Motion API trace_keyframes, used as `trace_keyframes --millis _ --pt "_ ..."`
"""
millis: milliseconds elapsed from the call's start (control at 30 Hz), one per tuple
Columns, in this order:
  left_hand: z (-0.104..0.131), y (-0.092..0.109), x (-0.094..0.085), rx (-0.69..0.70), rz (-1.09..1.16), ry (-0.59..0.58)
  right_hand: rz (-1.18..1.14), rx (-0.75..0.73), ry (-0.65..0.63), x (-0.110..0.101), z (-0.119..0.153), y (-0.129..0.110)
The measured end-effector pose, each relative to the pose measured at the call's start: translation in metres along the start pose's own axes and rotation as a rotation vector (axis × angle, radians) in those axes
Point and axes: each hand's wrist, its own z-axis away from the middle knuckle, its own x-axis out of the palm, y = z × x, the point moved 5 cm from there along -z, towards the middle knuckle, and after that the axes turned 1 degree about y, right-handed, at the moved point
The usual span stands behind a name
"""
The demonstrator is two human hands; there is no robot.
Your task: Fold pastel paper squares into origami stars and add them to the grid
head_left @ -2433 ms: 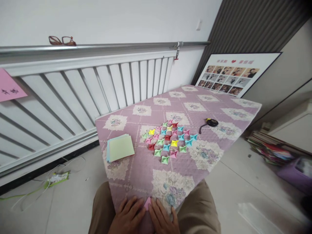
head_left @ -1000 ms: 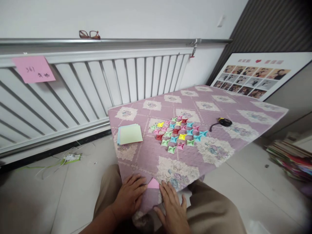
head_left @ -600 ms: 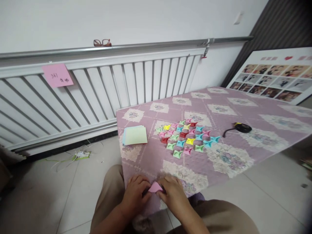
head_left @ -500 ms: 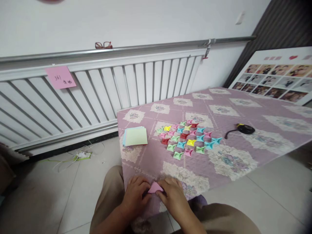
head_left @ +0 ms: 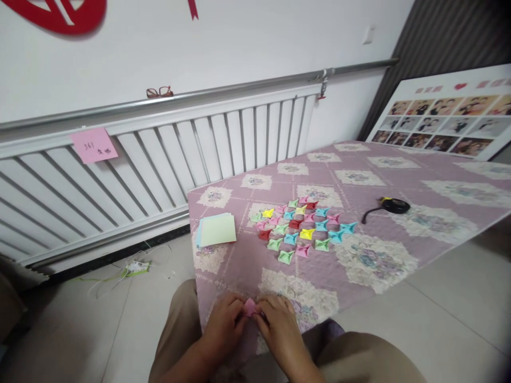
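A small folded pink paper [head_left: 250, 307] is held between both hands at the table's near edge. My left hand [head_left: 227, 321] pinches its left side, and my right hand [head_left: 276, 318] grips its right side. Beyond them, several small folded paper pieces in green, pink, blue, yellow and red, one of them a yellow piece [head_left: 307, 234], stand in slanted rows on the patterned tablecloth [head_left: 247, 266]. A stack of square paper sheets [head_left: 219, 230], pale green on top, lies to the left of these rows.
A black coiled item [head_left: 395, 206] with a strap lies at the right on the table. Behind stand a white radiator [head_left: 239, 141] with a pink note [head_left: 94, 146], and a photo board [head_left: 443, 119]. Glasses [head_left: 159, 92] rest on the pipe. A power strip [head_left: 138, 268] is on the floor.
The pink paper between my hands looks narrower and smaller than the triangle seen before. The camera view has tilted up and shifted slightly. Both hands still hold the paper.
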Motion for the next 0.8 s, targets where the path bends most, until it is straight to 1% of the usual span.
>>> trace_keyframes --millis 133,233,333,433,600,700,800 --pt "-0.001 0.0 0.002 -0.033 0.142 0.01 -0.076 -0.036 0.057 0.0 0.002 0.003" --pt "0.0 -0.004 0.004 -0.14 0.253 0.004 -0.175 -0.071 0.123 0.0 0.003 0.004" --pt "0.0 -0.005 0.006 -0.263 0.417 -0.033 -0.283 -0.104 0.168 0.001 0.005 0.004" --pt "-0.001 -0.004 0.004 -0.332 0.561 -0.062 -0.338 -0.132 0.205 0.001 0.007 0.003" --pt "-0.005 -0.012 -0.002 -0.429 0.601 -0.035 -0.338 -0.169 0.223 0.002 0.009 0.004" --pt "-0.005 -0.016 0.0 -0.452 0.655 -0.036 -0.355 -0.154 0.21 0.003 0.008 0.006" --pt "-0.004 -0.014 0.003 -0.403 0.741 -0.047 -0.397 -0.122 0.173 0.003 0.006 0.005"
